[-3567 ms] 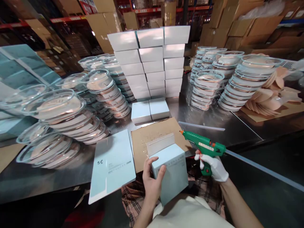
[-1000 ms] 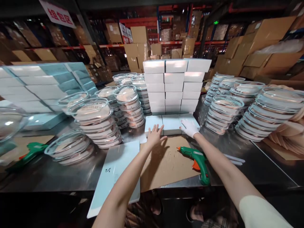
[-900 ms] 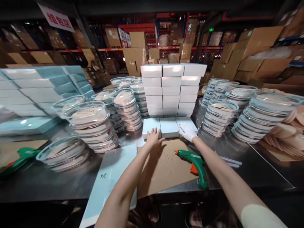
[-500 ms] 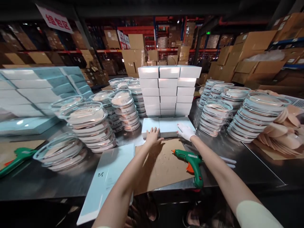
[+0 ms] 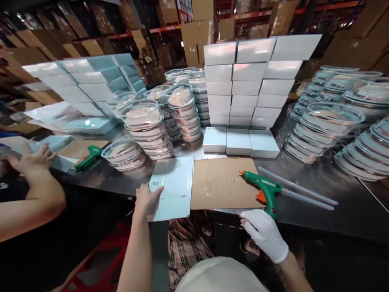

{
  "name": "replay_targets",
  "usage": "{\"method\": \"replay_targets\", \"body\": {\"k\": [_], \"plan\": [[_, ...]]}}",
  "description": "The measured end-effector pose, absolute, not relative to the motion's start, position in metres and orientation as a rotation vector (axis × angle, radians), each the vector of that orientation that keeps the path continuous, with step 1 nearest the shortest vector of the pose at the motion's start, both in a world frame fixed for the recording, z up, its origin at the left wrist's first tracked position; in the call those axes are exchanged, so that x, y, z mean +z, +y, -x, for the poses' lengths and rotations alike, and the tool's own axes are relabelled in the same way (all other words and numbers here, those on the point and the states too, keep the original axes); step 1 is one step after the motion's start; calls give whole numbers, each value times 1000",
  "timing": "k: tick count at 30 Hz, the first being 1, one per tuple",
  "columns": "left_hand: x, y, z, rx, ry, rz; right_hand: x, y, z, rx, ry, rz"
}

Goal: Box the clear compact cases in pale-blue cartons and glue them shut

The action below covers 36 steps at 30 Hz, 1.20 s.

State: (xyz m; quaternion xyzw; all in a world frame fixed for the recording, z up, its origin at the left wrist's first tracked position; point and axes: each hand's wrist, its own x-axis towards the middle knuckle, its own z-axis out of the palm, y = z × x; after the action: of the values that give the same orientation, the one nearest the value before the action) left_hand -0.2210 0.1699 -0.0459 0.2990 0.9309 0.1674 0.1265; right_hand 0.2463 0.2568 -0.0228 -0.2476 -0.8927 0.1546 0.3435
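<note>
My left hand (image 5: 147,198) grips the near left corner of a flat pale blue carton sheet (image 5: 176,184) that hangs over the table's front edge, thumb on top. My right hand (image 5: 264,233), in a white glove, hovers off the front edge with fingers loosely apart, holding nothing. A green glue gun (image 5: 261,188) lies just beyond it, at the right edge of a brown cardboard sheet (image 5: 219,182). Three closed pale boxes (image 5: 240,142) lie in a row behind the cardboard.
A tall stack of white boxes (image 5: 252,81) stands at the back. Stacks of clear lidded dishes (image 5: 146,125) fill the left and the right (image 5: 328,121). Clear glue sticks (image 5: 298,190) lie right of the gun. Another person's hand (image 5: 30,160) works far left near a second glue gun (image 5: 88,156).
Both hands have drawn back from the row of boxes to the table's front edge. My left hand has taken hold of the flat carton sheet. The view has swung left.
</note>
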Motion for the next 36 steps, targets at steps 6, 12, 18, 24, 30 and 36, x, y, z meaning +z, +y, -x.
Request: {"method": "replay_targets", "body": {"k": [6, 12, 18, 24, 30, 36], "plan": [[-1, 123, 182, 849, 2832, -758, -7, 258, -231, 300, -2216, 660], [27, 103, 97, 923, 2229, -1532, 35, 254, -197, 69, -2174, 521], [-24, 111, 73, 563, 1851, -1793, -5, 245, -199, 697, -2224, 1065], [-52, 117, 70, 399, 1571, -1932, -47, 232, -231, 1825, -1914, 1187], [-77, 120, 49, 455, 1600, -2186, -57, 219, -270, 2065, -1372, 1192], [-95, 112, 41, 393, 1577, -2289, -61, 211, -287, 2339, -1316, 1055]]}}
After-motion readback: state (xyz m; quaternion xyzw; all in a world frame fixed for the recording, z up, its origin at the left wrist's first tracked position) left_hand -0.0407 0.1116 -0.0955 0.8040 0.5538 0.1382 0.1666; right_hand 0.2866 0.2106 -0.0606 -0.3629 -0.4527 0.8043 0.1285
